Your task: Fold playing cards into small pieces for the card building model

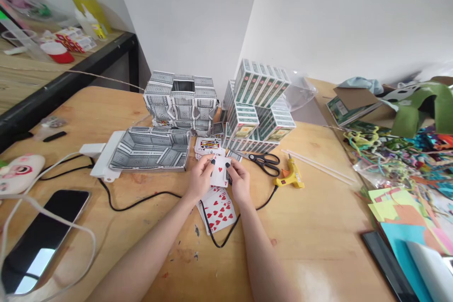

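Note:
Between my two hands is a playing card, an ace of hearts (220,175), face up. My left hand (203,174) pinches its left side with thumb and fingers, and my right hand (238,178) pinches the right side. Below them, loose heart cards (221,214) lie overlapping on the table, a black cord crossing them. Just beyond the hands is a pile of cards with a face card (208,144) on top. Left of it lies an open tray built of patterned cards (152,163). Black-handled scissors (264,160) rest right of my right hand.
A yellow glue gun (290,174) and clear glue sticks (318,166) lie to the right. Behind stand a block built of cards (182,101) and stacked card boxes (262,87). A white power strip (110,155) and a phone (44,236) are left; coloured paper (399,203) is right.

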Available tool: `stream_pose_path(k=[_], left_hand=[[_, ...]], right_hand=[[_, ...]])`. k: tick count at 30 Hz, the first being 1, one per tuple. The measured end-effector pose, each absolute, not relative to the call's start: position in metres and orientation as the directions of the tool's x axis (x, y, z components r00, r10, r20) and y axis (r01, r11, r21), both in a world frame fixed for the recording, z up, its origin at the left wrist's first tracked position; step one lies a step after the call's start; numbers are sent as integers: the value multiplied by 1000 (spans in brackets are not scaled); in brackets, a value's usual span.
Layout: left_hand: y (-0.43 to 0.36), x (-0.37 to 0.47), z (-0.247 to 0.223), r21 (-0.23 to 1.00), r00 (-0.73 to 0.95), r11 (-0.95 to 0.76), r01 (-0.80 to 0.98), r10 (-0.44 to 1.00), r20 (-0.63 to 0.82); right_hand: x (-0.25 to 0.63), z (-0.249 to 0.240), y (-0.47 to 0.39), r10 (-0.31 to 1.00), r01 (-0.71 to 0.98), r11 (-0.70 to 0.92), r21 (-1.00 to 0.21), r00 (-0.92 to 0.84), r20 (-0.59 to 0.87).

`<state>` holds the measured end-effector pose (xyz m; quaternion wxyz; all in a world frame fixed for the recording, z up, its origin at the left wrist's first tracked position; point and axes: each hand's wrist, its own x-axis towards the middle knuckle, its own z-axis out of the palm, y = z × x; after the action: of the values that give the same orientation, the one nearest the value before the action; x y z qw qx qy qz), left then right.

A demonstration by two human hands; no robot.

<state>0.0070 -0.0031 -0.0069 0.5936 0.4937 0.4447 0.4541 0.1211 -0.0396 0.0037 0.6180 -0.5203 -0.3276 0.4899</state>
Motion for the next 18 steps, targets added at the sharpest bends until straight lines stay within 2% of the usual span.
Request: stream_pose_path(k=[7,18], left_hand=[[-3,6,-1,986,174,137,-96,978,-119],[0,4,2,985,250,148,-90,961,-122]], right_hand=[[119,-2,-39,931,-326,-44,-945,329,-156],[121,-1,-38,926,-363,-99,-926,308,-220]])
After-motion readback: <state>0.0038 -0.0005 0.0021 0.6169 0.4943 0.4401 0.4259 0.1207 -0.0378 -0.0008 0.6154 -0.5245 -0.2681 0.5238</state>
